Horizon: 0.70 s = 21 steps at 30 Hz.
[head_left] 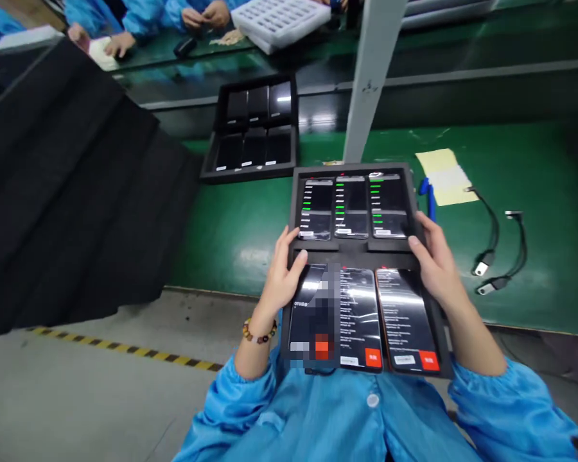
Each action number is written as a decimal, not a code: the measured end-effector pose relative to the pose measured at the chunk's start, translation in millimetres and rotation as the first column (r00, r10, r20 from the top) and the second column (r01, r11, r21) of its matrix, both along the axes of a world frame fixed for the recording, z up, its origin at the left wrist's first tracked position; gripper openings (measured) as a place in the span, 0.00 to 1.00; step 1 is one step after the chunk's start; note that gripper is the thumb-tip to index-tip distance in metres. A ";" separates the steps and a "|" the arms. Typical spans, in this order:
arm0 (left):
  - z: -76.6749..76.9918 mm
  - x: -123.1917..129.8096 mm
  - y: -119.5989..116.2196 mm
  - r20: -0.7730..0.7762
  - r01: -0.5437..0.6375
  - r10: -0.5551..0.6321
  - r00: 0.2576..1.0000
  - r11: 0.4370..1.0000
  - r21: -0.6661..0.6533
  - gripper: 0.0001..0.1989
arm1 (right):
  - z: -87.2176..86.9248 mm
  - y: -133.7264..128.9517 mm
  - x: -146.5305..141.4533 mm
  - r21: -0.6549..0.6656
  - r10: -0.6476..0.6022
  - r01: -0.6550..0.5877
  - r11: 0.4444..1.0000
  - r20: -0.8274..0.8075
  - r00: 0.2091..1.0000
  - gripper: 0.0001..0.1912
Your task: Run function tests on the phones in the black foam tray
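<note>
Black tray (356, 253) gripped by our left hand (282, 276) and right hand (436, 260); between them, six phones (351, 205) lit, not yet set down.

There is one view only, from a camera worn on the person's head, looking forward and steeply down. It sits close above both hands: the left hand (280, 277) and right hand (433, 260) lie near the middle of the picture, low, gripping the sides of a black tray (361, 251) that tilts up toward the lens. Below the hands the person's own blue sleeves (510, 401) fill the bottom edge. Beyond the hands the view reaches across the green bench (534, 192) to a second tray (253, 125), and farther on, at the top edge, to other people's hands (205, 16). Straight lines bend toward the edges
</note>
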<state>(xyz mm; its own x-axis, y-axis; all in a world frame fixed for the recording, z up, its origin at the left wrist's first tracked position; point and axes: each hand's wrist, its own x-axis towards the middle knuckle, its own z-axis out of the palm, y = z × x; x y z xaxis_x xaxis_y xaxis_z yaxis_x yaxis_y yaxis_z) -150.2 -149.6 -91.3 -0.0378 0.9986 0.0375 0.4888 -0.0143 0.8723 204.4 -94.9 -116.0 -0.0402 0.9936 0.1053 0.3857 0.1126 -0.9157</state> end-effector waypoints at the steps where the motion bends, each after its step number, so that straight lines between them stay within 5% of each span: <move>1: 4.9 -0.7 -13.5 0.023 0.015 -0.014 1.000 0.999 -0.039 0.29 | -1.2 -0.2 0.7 -0.003 0.000 0.000 1.000 0.000 1.000 0.35; 9: 15.3 -21.8 -79.0 0.146 0.127 -0.102 0.984 0.977 -0.173 0.32 | 1.5 -1.8 -0.5 0.004 -0.004 0.004 1.000 -0.054 0.999 0.34; 21: 13.9 -10.7 -70.1 0.066 0.017 -0.010 0.998 0.994 -0.103 0.29 | 2.2 -1.3 -1.5 -0.002 0.001 -0.001 1.000 -0.017 1.000 0.35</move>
